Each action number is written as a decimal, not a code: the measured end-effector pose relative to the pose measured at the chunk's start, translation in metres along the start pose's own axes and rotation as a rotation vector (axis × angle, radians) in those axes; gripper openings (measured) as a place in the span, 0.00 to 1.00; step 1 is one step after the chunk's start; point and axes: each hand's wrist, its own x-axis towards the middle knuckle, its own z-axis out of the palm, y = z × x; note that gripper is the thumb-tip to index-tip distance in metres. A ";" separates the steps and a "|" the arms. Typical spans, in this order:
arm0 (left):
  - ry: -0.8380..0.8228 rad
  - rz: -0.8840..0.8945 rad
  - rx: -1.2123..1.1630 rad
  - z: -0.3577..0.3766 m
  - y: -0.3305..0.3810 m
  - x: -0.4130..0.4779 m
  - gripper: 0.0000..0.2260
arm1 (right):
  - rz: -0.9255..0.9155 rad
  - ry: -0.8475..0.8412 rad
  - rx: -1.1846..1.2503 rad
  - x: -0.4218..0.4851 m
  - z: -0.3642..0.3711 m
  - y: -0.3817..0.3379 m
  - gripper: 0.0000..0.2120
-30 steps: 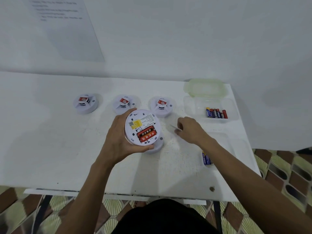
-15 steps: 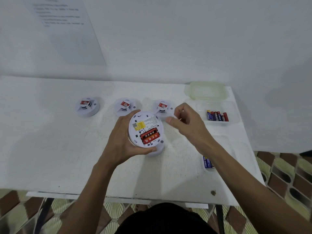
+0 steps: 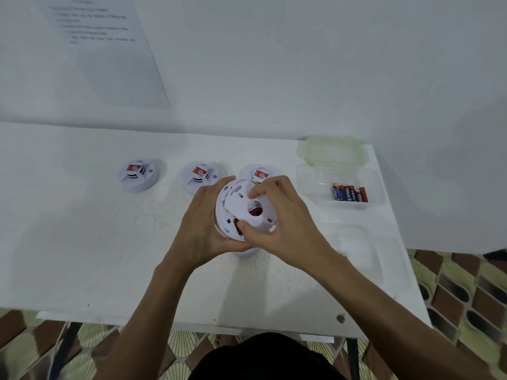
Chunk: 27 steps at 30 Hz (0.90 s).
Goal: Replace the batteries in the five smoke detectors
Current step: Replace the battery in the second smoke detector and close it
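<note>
Detector (image 3: 225, 218) in hand first: it is lifted just above the middle of the desk (image 3: 82, 242), tilted with its back toward the camera. The left hand (image 3: 200, 229) cups its rim from the left, fingers curled round the edge. The right hand (image 3: 285, 226) grips a white back plate (image 3: 240, 202), fingertips on its top edge and thumb below, and presses it against the back.

A second ago the back lay bare, with red cells (image 3: 253, 211) fully exposed, while the right hand was down on the desk reaching for something small. Now the plate covers most of the compartment, and red shows only through its round hole and at a gap on the lower left. I judge that the fresh cells are in and this unit is being closed; the plate looks askew, not yet seated.

The plate and body are smooth, matt white plastic, both round. Directly below the hands, a sliver of a fifth detector (image 3: 245, 253) rests on the desk. Three more detectors (image 3: 138, 175) stand in a row toward the far edge, domed faces up with red stickers.

Near the right edge sits a clear, rectangular plastic tray (image 3: 310, 182) holding loose batteries (image 3: 349, 192), glossy blue and red cylinders. Its pale green, translucent lid (image 3: 333, 150) lies at the far right corner.
</note>
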 end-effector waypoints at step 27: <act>0.071 0.107 0.190 0.000 0.006 0.015 0.33 | 0.082 0.128 -0.155 0.003 0.007 -0.013 0.21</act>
